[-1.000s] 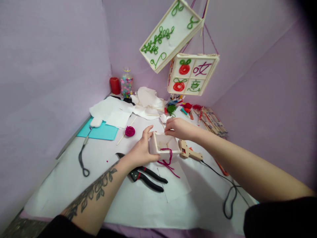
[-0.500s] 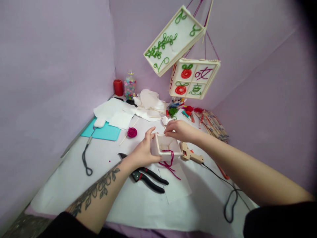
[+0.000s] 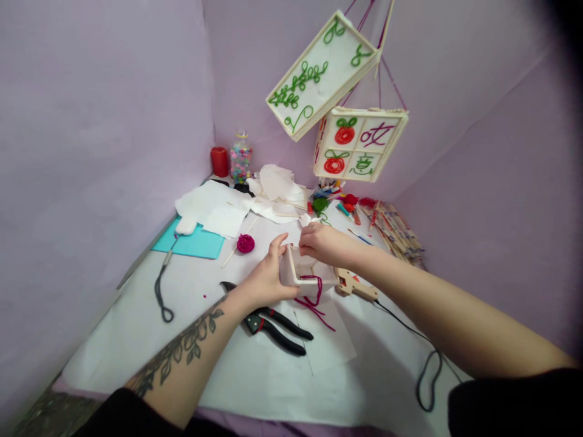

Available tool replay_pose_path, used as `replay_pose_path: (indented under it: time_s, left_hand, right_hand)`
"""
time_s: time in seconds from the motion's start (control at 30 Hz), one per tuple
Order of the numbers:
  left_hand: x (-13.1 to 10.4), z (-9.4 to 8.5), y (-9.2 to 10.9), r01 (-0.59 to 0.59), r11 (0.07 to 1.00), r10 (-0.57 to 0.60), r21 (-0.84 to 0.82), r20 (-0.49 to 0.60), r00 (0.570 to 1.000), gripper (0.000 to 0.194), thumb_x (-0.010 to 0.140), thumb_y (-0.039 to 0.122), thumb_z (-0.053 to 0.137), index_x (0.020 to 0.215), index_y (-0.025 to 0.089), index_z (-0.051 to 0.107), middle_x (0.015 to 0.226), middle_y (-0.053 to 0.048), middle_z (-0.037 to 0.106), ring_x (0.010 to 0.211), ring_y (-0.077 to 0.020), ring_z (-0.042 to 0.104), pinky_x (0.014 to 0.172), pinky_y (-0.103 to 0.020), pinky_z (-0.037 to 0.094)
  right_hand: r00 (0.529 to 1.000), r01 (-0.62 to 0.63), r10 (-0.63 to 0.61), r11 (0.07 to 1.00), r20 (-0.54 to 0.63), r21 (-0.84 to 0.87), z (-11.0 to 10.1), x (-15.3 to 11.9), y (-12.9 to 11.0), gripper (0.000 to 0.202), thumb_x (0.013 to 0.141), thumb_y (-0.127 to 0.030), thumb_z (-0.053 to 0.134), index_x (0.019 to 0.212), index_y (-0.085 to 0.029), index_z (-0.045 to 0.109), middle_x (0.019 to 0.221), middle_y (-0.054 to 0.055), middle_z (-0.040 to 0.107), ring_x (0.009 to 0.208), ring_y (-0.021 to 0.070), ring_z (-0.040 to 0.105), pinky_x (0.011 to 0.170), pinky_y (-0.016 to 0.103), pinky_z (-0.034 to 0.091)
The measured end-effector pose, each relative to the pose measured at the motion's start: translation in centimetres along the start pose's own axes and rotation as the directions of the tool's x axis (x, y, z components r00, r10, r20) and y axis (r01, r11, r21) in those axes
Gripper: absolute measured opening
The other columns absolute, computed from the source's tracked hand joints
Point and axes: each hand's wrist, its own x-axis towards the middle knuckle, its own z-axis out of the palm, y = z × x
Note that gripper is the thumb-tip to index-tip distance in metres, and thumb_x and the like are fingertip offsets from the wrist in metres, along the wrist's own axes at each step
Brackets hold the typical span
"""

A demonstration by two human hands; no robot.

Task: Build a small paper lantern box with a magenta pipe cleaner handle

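My left hand (image 3: 268, 276) grips the left side of a small white open-topped box (image 3: 292, 267), thumb at the near corner and fingers at the far one. Over the far rim of the box, my right hand (image 3: 322, 243) has its fingers pinched together; whatever is between them is hidden. Magenta yarn (image 3: 321, 317) loops over the near rim and trails onto the table. Under my left wrist lie black-handled pruning shears (image 3: 285, 338). Just right of the box rests a beige glue gun (image 3: 362, 289), partly behind my right forearm.
Two decorated lanterns (image 3: 321, 79) hang above the back. A magenta yarn ball (image 3: 246, 243), a cyan sheet (image 3: 195, 246) and white paper (image 3: 214, 203) lie to the left. Bundled sticks (image 3: 398, 233) are at the right, a bead jar (image 3: 241, 161) and red candle (image 3: 219, 162) at the back.
My right hand has shifted slightly left along the far rim and its fingers have dipped lower. My left hand still holds the box. The view has moved a little.
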Motion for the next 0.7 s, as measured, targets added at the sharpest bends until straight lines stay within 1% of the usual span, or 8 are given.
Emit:
replay_pose_path:
  time_s: [0.1,0.2,0.3,0.37,0.53,0.63,0.7]
  left_hand:
    - [0.0,0.0,0.0,0.001,1.000,-0.001,-0.001,0.009,1.000,0.117,0.060,0.025,0.080,0.151,0.023,0.007,0.151,-0.022,0.036,0.135,-0.0339,0.044,0.110,-0.053,0.034]
    - [0.0,-0.1,0.1,0.012,1.000,-0.012,0.000,0.013,1.000,0.117,0.061,0.023,0.079,0.151,0.022,0.005,0.152,-0.023,0.035,0.135,-0.0341,0.044,0.110,-0.053,0.034]
    - [-0.1,-0.1,0.1,0.014,1.000,-0.014,0.000,0.012,1.000,0.118,0.060,0.023,0.080,0.151,0.023,0.005,0.151,-0.023,0.035,0.133,-0.0347,0.045,0.109,-0.054,0.035]
    - [-0.1,-0.1,0.1,0.003,1.000,-0.003,-0.005,0.007,1.000,0.118,0.060,0.024,0.080,0.151,0.023,0.005,0.151,-0.022,0.037,0.132,-0.0349,0.046,0.109,-0.055,0.035]
    - [-0.1,0.0,0.1,-0.010,1.000,0.010,-0.018,-0.001,1.000,0.114,0.062,0.026,0.080,0.150,0.024,0.008,0.149,-0.020,0.040,0.129,-0.0336,0.049,0.107,-0.053,0.038]
    - [-0.1,0.0,0.2,0.003,1.000,-0.003,-0.004,-0.005,1.000,0.115,0.061,0.026,0.080,0.150,0.024,0.007,0.150,-0.020,0.039,0.130,-0.0335,0.048,0.107,-0.052,0.038]
    - [-0.1,-0.1,0.2,0.022,1.000,-0.022,0.011,-0.004,1.000,0.117,0.060,0.026,0.080,0.150,0.024,0.006,0.151,-0.020,0.038,0.131,-0.0336,0.047,0.108,-0.052,0.038]
  right_hand:
    - [0.998,-0.045,0.051,0.985,-0.036,0.164,-0.9,-0.2,0.3,0.017,0.083,-0.020,0.070,0.097,-0.010,0.075,0.095,0.012,0.072,0.087,0.0215,0.064,0.079,0.030,0.045]
    - [0.995,-0.093,0.099,0.970,-0.017,0.226,-1.3,0.2,0.0,0.015,0.087,-0.017,0.063,0.093,-0.013,0.076,0.091,0.010,0.073,0.081,0.0187,0.065,0.075,0.027,0.046]
    - [0.992,-0.123,0.120,0.975,0.028,0.183,-1.2,0.9,-0.4,0.015,0.084,-0.014,0.062,0.088,-0.013,0.077,0.086,0.010,0.074,0.078,0.0193,0.065,0.072,0.027,0.045]
    - [0.993,-0.116,0.112,0.984,0.030,0.138,-1.0,1.4,-0.7,0.015,0.082,-0.013,0.062,0.087,-0.012,0.077,0.085,0.011,0.074,0.078,0.0201,0.065,0.071,0.027,0.044]
    - [0.999,-0.025,0.026,0.999,-0.022,0.023,0.2,1.8,-1.0,0.017,0.081,-0.010,0.058,0.079,-0.008,0.075,0.081,0.014,0.071,0.077,0.0212,0.062,0.072,0.029,0.043]
    - [0.998,-0.035,0.035,0.999,-0.050,0.015,0.6,1.5,-1.1,0.019,0.083,-0.010,0.056,0.081,-0.007,0.075,0.082,0.015,0.071,0.079,0.0221,0.062,0.075,0.030,0.043]
    - [0.996,-0.054,0.058,0.997,-0.065,0.050,0.5,1.2,-0.9,0.019,0.086,-0.012,0.057,0.085,-0.008,0.076,0.084,0.014,0.072,0.081,0.0220,0.063,0.077,0.030,0.044]
